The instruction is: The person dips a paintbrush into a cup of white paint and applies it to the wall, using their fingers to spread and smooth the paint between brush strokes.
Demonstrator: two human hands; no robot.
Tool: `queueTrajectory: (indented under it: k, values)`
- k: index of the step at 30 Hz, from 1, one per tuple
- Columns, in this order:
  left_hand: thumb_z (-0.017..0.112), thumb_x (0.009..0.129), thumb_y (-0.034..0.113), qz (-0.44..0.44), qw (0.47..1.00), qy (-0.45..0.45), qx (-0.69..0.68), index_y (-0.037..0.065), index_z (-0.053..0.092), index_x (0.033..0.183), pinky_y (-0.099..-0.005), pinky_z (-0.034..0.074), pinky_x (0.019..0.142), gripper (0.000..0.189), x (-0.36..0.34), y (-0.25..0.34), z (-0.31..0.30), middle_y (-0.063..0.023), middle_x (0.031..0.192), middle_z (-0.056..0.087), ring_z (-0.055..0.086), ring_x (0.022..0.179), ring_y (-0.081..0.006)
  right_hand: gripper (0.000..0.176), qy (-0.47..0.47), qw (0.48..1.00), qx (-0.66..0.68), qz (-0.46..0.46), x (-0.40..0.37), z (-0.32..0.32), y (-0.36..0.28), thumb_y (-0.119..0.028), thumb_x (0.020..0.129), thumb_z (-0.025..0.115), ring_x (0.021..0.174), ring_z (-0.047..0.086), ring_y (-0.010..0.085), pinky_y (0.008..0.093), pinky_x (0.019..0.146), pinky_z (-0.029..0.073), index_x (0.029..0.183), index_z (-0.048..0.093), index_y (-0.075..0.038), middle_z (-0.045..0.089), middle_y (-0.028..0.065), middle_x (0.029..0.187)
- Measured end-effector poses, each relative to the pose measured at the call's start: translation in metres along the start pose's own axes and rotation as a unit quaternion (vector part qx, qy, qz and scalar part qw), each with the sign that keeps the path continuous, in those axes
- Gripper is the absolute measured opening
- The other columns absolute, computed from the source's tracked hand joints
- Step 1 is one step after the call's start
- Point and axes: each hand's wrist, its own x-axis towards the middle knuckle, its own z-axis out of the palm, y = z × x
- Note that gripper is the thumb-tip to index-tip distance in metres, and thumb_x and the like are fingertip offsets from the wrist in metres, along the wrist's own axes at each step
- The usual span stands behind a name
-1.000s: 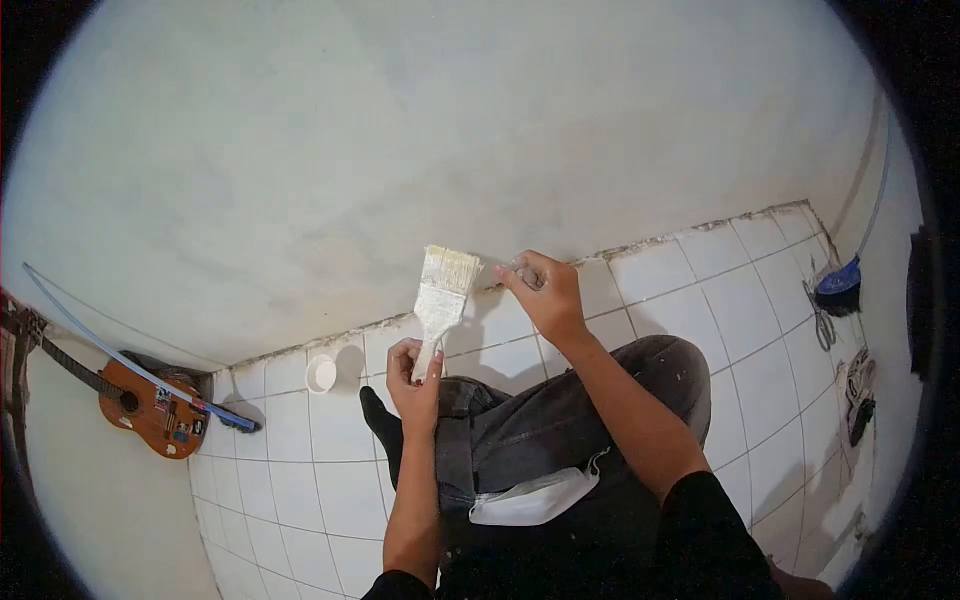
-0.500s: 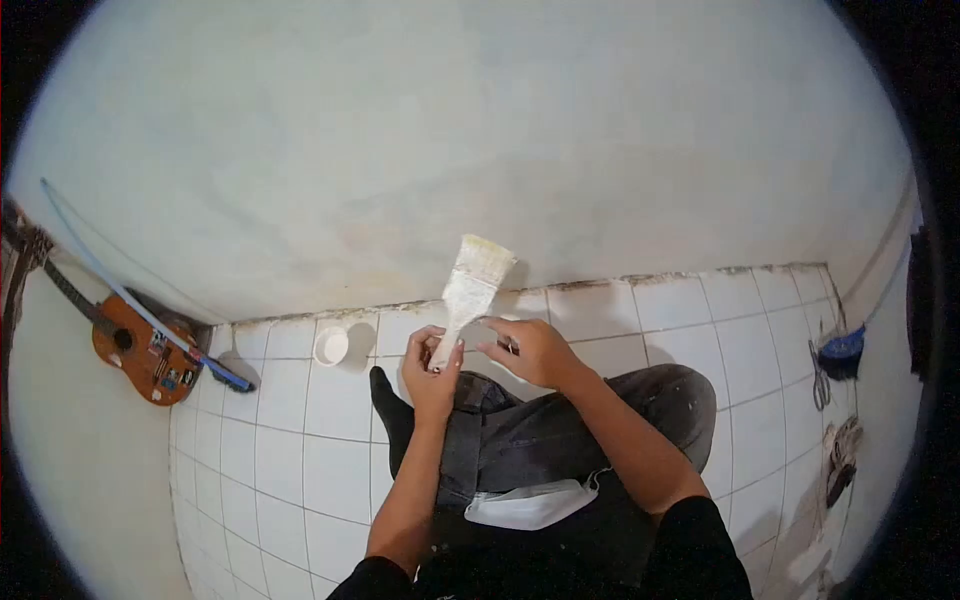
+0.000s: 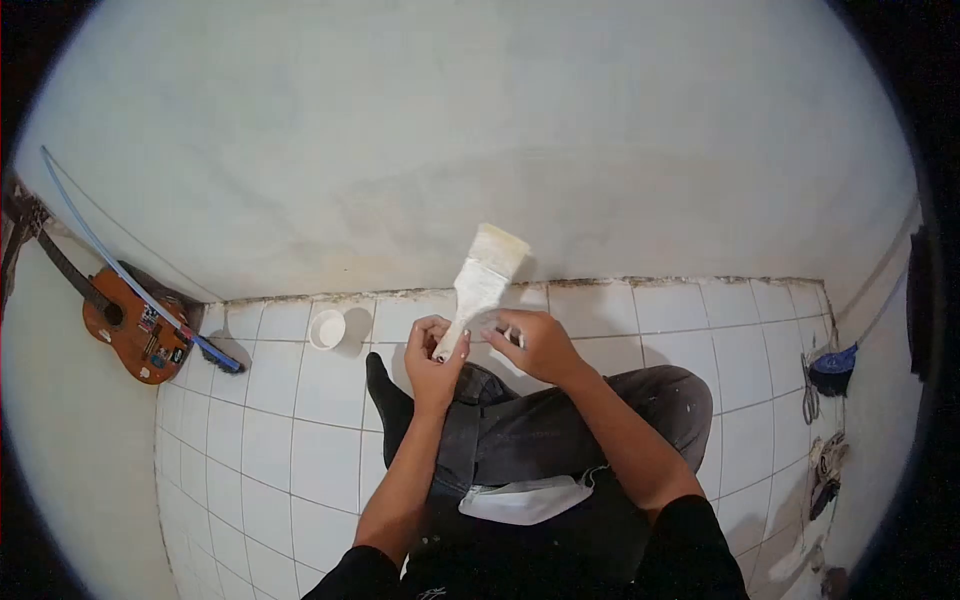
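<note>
My left hand (image 3: 433,358) grips the handle of a wide, paint-caked white brush (image 3: 481,279), bristles up and tilted right, near the base of the pale wall (image 3: 480,130). My right hand (image 3: 535,343) is right beside the left one, fingers curled and touching the brush handle's lower end; what it pinches, if anything, is hidden. Both hands hover over my bent knee in dark grey trousers (image 3: 560,425). A white face mask (image 3: 525,498) lies on my lap.
A small white cup (image 3: 327,328) stands on the white tiled floor (image 3: 300,440) by the wall. A small guitar (image 3: 125,325) and a blue-handled broom (image 3: 130,285) lean at the left corner. Scissors (image 3: 807,388), a blue brush (image 3: 832,365) and clutter lie at right.
My right hand has drawn back from the wall's base to the brush handle beside my left hand. The brush now tilts to the right and the view has shifted slightly.
</note>
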Motion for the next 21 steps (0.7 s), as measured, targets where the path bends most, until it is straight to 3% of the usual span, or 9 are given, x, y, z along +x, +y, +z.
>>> queueTrajectory:
  k: [1, 3, 8, 11, 16, 18, 21]
  values:
    - [0.078, 0.086, 0.001, -0.024, 0.999, -0.033, -0.004, 0.002, 0.058, 0.112, -0.0263, 0.050, 0.083, 0.033, 0.000, 0.003, 0.001, -0.0030, 0.095, 0.062, 0.061, 0.090, -0.0106, 0.030, 0.002, 1.000, -0.001, 0.002, -0.001, 0.001, -0.001, -0.027, 0.093, 0.075, 0.080, 0.071, 0.0262, 0.0374, 0.069, 0.055, 0.114, 0.072, -0.004, 0.074, 0.0147, 0.094]
    - [0.078, 0.086, 0.001, 0.006, 0.999, -0.054, -0.002, 0.002, 0.058, 0.112, -0.0269, 0.050, 0.083, 0.033, -0.001, 0.001, 0.004, -0.0031, 0.094, 0.061, 0.061, 0.089, -0.0111, 0.033, -0.015, 0.984, 0.170, 0.044, 0.001, 0.002, 0.002, -0.031, 0.097, 0.073, 0.076, 0.067, 0.0193, 0.0342, 0.070, 0.052, 0.111, 0.074, -0.002, 0.074, 0.0127, 0.092]
    - [0.076, 0.086, 0.000, 0.022, 0.995, -0.100, -0.021, -0.003, 0.060, 0.124, -0.0314, 0.052, 0.093, 0.041, -0.003, 0.001, 0.007, -0.0096, 0.109, 0.068, 0.066, 0.102, -0.0158, 0.034, 0.047, 0.964, 0.244, 0.089, 0.004, 0.004, 0.014, -0.031, 0.099, 0.071, 0.074, 0.061, 0.0132, 0.0304, 0.069, 0.049, 0.109, 0.075, 0.001, 0.073, 0.0077, 0.089]
    - [0.075, 0.087, 0.000, 0.029, 0.995, -0.099, -0.016, -0.004, 0.060, 0.130, -0.0328, 0.052, 0.097, 0.046, -0.002, -0.001, 0.007, -0.0126, 0.119, 0.069, 0.066, 0.110, -0.0178, 0.032, 0.055, 0.924, 0.343, 0.157, 0.007, 0.000, 0.020, -0.029, 0.100, 0.070, 0.070, 0.059, 0.0104, 0.0281, 0.064, 0.047, 0.097, 0.073, 0.002, 0.068, 0.0024, 0.082]
    - [0.075, 0.090, -0.001, -0.014, 0.995, -0.097, -0.032, -0.005, 0.063, 0.129, -0.0322, 0.052, 0.095, 0.041, 0.000, -0.008, 0.001, -0.0111, 0.116, 0.070, 0.067, 0.109, -0.0171, 0.026, 0.102, 0.890, 0.413, 0.163, 0.010, -0.005, 0.021, -0.026, 0.099, 0.069, 0.068, 0.057, 0.0093, 0.0288, 0.060, 0.045, 0.091, 0.068, -0.001, 0.065, 0.0012, 0.079]
    - [0.075, 0.091, -0.001, -0.018, 0.995, -0.090, -0.044, -0.005, 0.064, 0.128, -0.0317, 0.053, 0.095, 0.039, 0.002, -0.012, 0.000, -0.0103, 0.115, 0.070, 0.067, 0.109, -0.0165, 0.020, 0.148, 0.849, 0.482, 0.157, 0.009, -0.007, 0.014, -0.021, 0.100, 0.066, 0.069, 0.057, 0.0135, 0.0304, 0.060, 0.044, 0.094, 0.064, -0.002, 0.062, 0.0038, 0.081]
    - [0.075, 0.093, 0.003, -0.010, 0.995, -0.083, -0.050, -0.003, 0.066, 0.125, -0.0287, 0.053, 0.088, 0.033, 0.003, -0.014, -0.001, -0.0092, 0.112, 0.071, 0.067, 0.100, -0.0132, 0.016, 0.149, 0.831, 0.508, 0.169, 0.008, -0.013, 0.010, -0.018, 0.100, 0.064, 0.075, 0.058, 0.0152, 0.0311, 0.061, 0.044, 0.098, 0.062, -0.003, 0.061, 0.0056, 0.087]
